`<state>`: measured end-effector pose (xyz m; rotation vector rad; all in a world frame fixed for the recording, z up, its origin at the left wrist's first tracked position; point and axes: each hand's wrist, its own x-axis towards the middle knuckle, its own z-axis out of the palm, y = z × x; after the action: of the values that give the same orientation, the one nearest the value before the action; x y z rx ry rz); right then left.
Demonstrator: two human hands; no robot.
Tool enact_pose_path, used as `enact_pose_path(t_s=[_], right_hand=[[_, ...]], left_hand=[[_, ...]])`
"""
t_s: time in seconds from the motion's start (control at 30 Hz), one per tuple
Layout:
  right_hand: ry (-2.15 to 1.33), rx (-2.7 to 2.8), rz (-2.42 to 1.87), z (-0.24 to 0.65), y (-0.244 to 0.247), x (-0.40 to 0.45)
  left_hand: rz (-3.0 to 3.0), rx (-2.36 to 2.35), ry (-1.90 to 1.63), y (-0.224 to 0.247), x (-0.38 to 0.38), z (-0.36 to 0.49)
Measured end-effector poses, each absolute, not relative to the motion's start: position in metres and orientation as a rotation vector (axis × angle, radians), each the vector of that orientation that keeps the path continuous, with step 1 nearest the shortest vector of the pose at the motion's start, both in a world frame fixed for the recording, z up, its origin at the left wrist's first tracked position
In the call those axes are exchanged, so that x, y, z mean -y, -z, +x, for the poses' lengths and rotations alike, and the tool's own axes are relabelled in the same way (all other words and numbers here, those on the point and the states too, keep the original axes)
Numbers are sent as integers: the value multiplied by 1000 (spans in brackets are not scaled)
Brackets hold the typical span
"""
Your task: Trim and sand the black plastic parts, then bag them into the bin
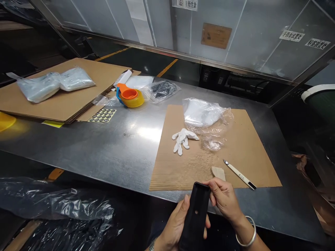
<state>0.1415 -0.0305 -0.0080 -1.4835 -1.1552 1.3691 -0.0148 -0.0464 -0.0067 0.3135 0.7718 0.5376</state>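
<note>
My left hand [172,225] is wrapped round a long black case-like part [194,219], hollow with a raised rim and a small hole in its floor. The part is held tilted at the table's front edge. With thumb and fingers closed, my right hand [225,198] pinches the part's upper right corner; whether something small is also between the fingertips is hidden. Just beyond that hand lies a small tan piece with a rounded edge [218,173]. A white-handled craft knife [239,174] marked A26 rests on the cardboard sheet [251,146] to the right.
White gloves [183,137] and a clear plastic bag with white contents [202,113] lie on the cardboard. Further left on the metal table [123,157] are an orange tape dispenser [129,96], a round-sticker sheet [102,115], and stacked cardboard [75,80] bearing bagged packs [75,78].
</note>
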Motion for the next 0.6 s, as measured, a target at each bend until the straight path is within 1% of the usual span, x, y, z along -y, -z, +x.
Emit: enact_pose_path(t_s=[0.1, 0.2, 0.33, 0.6], right_hand=[[-1276, 1090, -1515, 135, 11, 33], [-1244, 1209, -1539, 133, 9, 34], [-1302, 1267, -1519, 132, 3, 33], [-1296, 1258, -1553, 130, 4, 28]], left_hand=[[342, -880, -582, 5, 44, -12], [346, -1001, -586, 4, 36, -12], [241, -862, -481, 5, 28, -13], [122, -784, -449, 0, 24, -13]])
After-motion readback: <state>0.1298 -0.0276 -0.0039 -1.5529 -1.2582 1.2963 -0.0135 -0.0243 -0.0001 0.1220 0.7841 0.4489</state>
